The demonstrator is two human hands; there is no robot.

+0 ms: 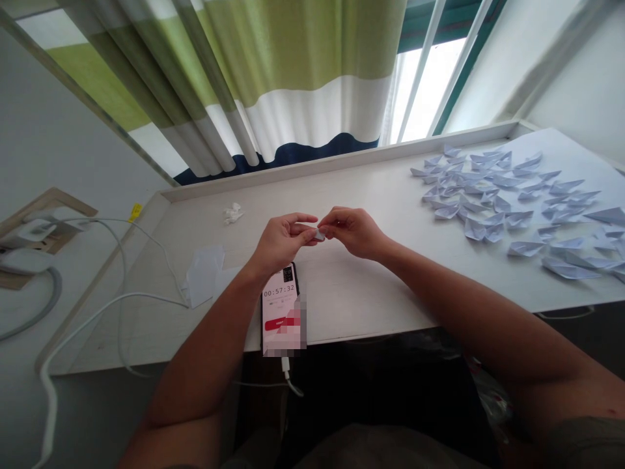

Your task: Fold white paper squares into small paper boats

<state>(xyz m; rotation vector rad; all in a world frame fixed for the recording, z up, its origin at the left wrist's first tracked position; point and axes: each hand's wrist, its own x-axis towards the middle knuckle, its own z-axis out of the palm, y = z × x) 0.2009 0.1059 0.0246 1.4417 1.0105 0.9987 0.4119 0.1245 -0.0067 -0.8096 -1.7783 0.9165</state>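
Between my two hands, above the middle of the white table, is a small folded piece of paper (319,235), mostly covered by the fingers. My left hand (287,240) pinches it between thumb and fingertips from the left. From the right, my right hand (352,229) grips it with thumb and index finger, the other fingers curled in. The exact shape of the folded paper cannot be made out. Many folded paper boats (493,189) lie spread over the right side of the table.
A phone (280,312) showing a timer lies at the front edge, plugged into a white cable (286,366). Paper sheets (204,273) and a crumpled white scrap (233,213) lie to the left. Cables and a power strip (29,244) are at far left; a curtain (293,58) hangs behind.
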